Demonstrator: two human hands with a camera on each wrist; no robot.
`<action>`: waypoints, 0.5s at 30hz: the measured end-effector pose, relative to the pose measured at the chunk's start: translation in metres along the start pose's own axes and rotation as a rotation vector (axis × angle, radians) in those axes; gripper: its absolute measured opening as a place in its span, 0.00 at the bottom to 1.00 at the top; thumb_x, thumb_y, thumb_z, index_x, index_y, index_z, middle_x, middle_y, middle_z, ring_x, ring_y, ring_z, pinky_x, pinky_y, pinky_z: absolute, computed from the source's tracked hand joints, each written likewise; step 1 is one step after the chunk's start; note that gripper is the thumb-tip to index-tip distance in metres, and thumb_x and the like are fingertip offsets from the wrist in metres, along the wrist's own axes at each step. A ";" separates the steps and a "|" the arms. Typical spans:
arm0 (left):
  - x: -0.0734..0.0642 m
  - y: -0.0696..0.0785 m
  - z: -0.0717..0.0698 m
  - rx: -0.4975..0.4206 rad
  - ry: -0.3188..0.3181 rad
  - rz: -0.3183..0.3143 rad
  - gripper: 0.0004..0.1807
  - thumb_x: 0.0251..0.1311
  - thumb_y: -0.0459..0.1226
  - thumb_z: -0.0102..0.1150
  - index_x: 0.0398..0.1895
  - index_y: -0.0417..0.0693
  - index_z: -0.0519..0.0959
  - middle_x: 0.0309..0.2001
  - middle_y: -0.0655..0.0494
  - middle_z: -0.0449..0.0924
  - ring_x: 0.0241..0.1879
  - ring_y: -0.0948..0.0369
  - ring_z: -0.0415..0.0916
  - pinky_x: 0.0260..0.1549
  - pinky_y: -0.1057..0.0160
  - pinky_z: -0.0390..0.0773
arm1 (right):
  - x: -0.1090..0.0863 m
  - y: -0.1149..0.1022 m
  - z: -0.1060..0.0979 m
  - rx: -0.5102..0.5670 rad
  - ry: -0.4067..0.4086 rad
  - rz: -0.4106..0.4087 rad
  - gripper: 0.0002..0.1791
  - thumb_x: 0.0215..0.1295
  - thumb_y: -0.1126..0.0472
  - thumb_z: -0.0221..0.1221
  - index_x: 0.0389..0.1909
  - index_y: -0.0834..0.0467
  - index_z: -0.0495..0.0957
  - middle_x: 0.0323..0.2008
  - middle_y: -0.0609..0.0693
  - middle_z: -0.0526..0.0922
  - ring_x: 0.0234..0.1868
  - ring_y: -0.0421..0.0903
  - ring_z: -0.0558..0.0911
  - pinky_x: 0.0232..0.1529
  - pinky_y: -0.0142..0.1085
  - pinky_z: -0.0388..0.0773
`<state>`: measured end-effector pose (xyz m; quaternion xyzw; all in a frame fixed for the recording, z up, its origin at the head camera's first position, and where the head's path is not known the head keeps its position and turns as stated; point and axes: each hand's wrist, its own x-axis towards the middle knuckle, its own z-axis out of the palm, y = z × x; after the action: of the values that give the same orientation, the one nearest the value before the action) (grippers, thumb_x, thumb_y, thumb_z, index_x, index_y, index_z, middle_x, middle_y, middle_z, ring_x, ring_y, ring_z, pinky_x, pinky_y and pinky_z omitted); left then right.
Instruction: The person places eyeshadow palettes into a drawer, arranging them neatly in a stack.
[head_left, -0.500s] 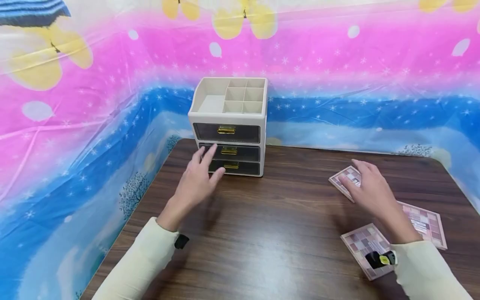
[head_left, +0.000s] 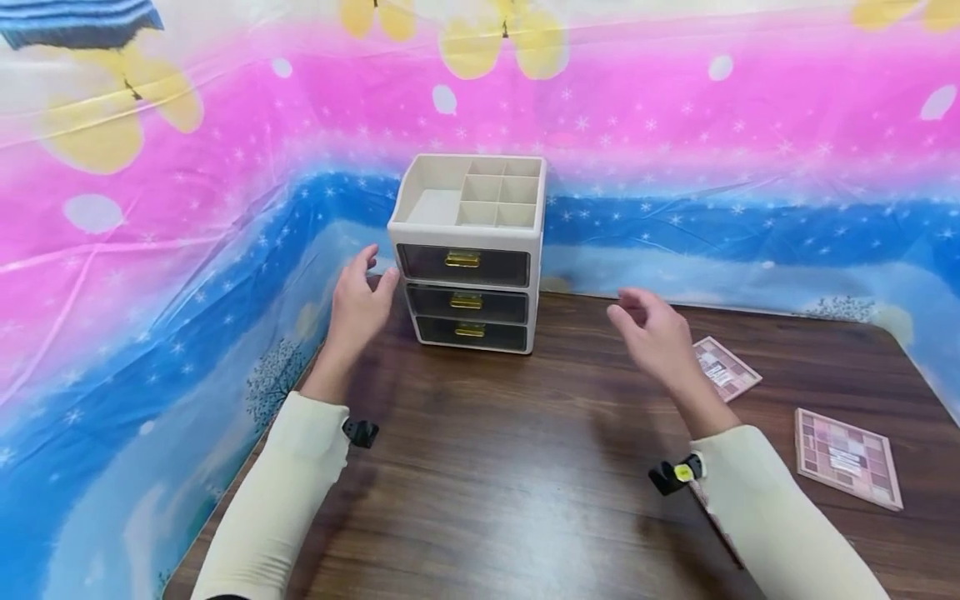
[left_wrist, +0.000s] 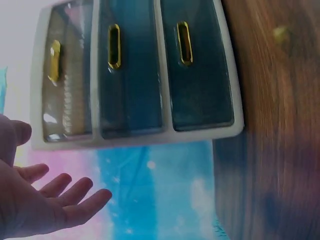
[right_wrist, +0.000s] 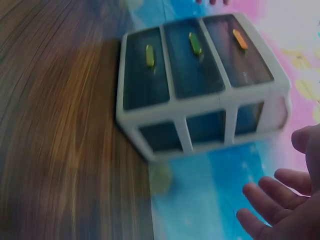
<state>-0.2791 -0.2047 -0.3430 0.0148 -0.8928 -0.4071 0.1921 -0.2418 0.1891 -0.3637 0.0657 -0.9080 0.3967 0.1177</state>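
Observation:
A white drawer organizer [head_left: 536, 292] stands at the back of the table, with dark see-through drawer fronts and gold handles, its drawers closed. Beside its left side hovers my left hand [head_left: 360, 304], fingers relaxed and apart from it. My right hand [head_left: 660, 333] is in the air to the organizer's right, thumb and fingers spread with nothing between them. In the left wrist view the left hand [left_wrist: 45, 200] shows loose, empty fingers near the drawer fronts [left_wrist: 131, 90]. The right wrist view shows the right hand [right_wrist: 285, 200] clear of the organizer's side [right_wrist: 182, 132].
A pink checkered palette [head_left: 726, 371] lies behind the right forearm, and another [head_left: 847, 458] lies farther right. A third palette's edge [head_left: 716, 525] peeks out under the right sleeve. Compartments [head_left: 498, 192] top the organizer. A printed cloth [head_left: 637, 125] hangs behind the wooden table [head_left: 480, 450].
My right hand has moved left, away from above the palettes, toward the organizer. My left hand has shifted from in front of the drawers to the organizer's left side.

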 end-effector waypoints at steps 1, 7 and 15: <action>0.005 -0.001 0.001 -0.012 -0.006 -0.021 0.31 0.75 0.47 0.50 0.77 0.48 0.63 0.71 0.38 0.69 0.68 0.43 0.71 0.70 0.41 0.70 | 0.004 -0.004 0.005 0.024 0.003 0.005 0.28 0.76 0.47 0.53 0.68 0.59 0.73 0.61 0.61 0.81 0.60 0.60 0.80 0.64 0.55 0.75; 0.027 -0.010 0.008 -0.127 -0.049 -0.124 0.29 0.78 0.49 0.45 0.78 0.53 0.63 0.73 0.42 0.68 0.72 0.44 0.67 0.71 0.42 0.68 | 0.030 -0.035 0.035 0.172 0.008 0.027 0.25 0.75 0.50 0.55 0.67 0.59 0.74 0.60 0.59 0.81 0.60 0.58 0.80 0.63 0.52 0.78; 0.043 -0.011 0.016 -0.375 -0.072 -0.173 0.24 0.80 0.40 0.43 0.75 0.46 0.67 0.69 0.40 0.73 0.65 0.45 0.75 0.67 0.51 0.76 | 0.061 -0.068 0.061 0.272 0.036 0.087 0.24 0.76 0.48 0.55 0.65 0.57 0.76 0.59 0.57 0.81 0.61 0.53 0.79 0.63 0.48 0.79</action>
<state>-0.3263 -0.2083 -0.3460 0.0409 -0.8030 -0.5815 0.1237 -0.2956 0.0963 -0.3396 0.0347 -0.8457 0.5218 0.1065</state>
